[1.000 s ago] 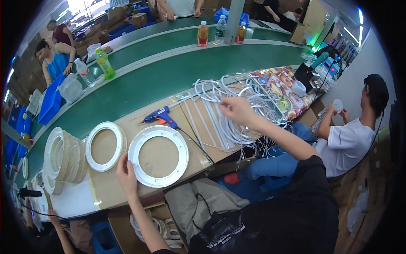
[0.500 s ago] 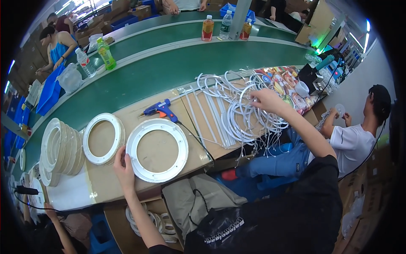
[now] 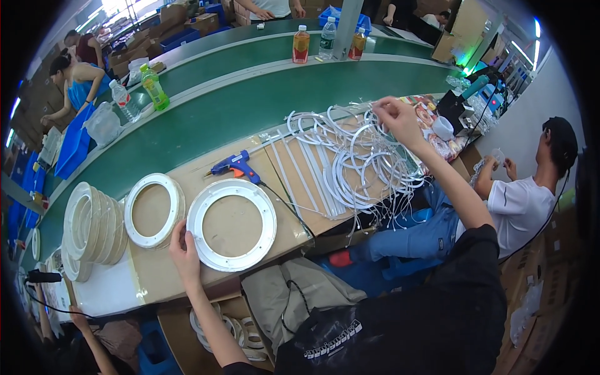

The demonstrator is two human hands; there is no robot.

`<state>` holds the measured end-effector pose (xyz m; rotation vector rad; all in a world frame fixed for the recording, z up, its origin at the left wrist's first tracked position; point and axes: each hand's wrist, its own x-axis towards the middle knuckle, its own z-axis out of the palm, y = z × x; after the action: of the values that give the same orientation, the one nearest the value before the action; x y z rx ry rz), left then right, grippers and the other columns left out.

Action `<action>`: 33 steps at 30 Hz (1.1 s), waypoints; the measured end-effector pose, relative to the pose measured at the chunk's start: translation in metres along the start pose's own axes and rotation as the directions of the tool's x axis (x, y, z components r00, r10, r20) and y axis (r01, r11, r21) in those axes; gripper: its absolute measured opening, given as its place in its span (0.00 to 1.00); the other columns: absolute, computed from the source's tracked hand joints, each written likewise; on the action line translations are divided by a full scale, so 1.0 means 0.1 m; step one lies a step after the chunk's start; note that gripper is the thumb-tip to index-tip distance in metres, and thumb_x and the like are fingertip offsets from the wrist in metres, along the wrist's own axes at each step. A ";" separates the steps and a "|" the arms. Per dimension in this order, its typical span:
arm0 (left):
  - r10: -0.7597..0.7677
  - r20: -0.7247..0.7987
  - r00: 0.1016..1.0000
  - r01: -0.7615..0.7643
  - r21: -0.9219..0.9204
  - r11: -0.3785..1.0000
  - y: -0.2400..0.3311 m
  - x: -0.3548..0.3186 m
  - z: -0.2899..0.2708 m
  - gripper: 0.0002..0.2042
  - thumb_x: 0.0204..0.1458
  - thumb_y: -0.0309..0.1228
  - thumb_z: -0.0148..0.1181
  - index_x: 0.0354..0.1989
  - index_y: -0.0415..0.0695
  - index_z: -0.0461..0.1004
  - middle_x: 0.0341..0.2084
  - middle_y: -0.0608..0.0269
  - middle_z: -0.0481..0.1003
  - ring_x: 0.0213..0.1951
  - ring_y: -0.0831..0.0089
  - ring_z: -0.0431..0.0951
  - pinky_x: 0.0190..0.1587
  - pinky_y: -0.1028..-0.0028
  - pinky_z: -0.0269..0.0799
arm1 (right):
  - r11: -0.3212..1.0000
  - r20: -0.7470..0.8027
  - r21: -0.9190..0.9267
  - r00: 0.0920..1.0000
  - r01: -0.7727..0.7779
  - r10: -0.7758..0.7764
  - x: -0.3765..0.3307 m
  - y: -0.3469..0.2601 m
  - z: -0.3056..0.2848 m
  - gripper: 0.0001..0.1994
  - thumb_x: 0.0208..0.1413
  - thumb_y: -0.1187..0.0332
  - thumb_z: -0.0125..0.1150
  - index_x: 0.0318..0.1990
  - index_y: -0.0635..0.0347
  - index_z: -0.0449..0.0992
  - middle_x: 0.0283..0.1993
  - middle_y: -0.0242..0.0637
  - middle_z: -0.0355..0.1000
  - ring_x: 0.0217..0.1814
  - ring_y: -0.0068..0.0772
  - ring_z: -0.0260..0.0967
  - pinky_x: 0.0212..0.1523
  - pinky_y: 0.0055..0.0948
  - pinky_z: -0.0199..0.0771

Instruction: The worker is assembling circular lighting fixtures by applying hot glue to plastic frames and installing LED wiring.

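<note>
My left hand (image 3: 185, 255) grips the left edge of a white round ring frame (image 3: 195, 247), which lies on the cardboard-covered bench with its open middle showing the board. My right hand (image 3: 400, 125) is raised above the far side of a tangled pile of thin curved white strips with wires (image 3: 350, 175). Its thumb and fingers are pinched together; what they hold, if anything, is too fine to make out. Between the ring and the strips lies a blue glue gun (image 3: 236, 167) with an orange trigger. Several straight white strips (image 3: 306, 172) lie beside the curved ones.
A second ring frame (image 3: 129, 215) and a stack of ring frames (image 3: 94, 228) stand to the left. Beyond the bench runs a green conveyor (image 3: 250, 100) with bottles along its rail. A co-worker (image 3: 528, 200) sits at the right. Below, a carton (image 3: 181, 340) holds more rings.
My right hand has risen and moved away from me, off the middle of the strip pile, and its fingers have drawn together. My left hand stays at the ring frame.
</note>
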<state>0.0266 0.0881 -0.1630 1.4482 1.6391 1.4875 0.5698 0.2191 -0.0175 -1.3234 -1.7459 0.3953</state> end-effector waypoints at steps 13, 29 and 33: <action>-0.056 0.061 0.997 0.057 -0.013 0.998 0.02 -0.02 -0.03 0.15 0.60 0.23 0.50 0.55 0.32 0.70 0.45 0.54 0.76 0.46 0.71 0.76 0.50 0.73 0.71 | 0.919 -0.353 0.273 0.918 0.284 -0.179 0.34 -1.07 -0.57 0.15 0.69 0.62 0.45 0.49 0.65 0.71 0.31 0.32 0.69 0.25 0.17 0.65 0.19 0.14 0.59; -0.011 -0.001 1.000 0.011 -0.023 1.000 0.03 -0.02 0.02 0.13 0.59 0.23 0.50 0.51 0.32 0.73 0.40 0.55 0.78 0.39 0.73 0.78 0.43 0.74 0.73 | 0.967 0.104 0.114 0.965 0.228 -0.239 -0.01 -1.35 -0.18 0.12 0.63 0.76 0.47 0.52 0.67 0.71 0.47 0.38 0.75 0.37 0.19 0.73 0.27 0.15 0.71; 0.008 -0.009 1.000 -0.008 0.000 1.000 -0.02 -0.03 0.00 0.13 0.59 0.23 0.50 0.50 0.32 0.73 0.40 0.55 0.78 0.39 0.73 0.78 0.42 0.74 0.72 | 0.880 -0.249 0.304 0.922 0.365 -0.297 -0.02 -1.32 -0.39 0.12 0.64 0.77 0.43 0.49 0.69 0.73 0.46 0.39 0.75 0.36 0.18 0.74 0.27 0.16 0.72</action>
<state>0.0273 0.0854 -0.1656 1.4514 1.6403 1.5009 0.5204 0.1574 0.0954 -0.7649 -1.6101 0.3428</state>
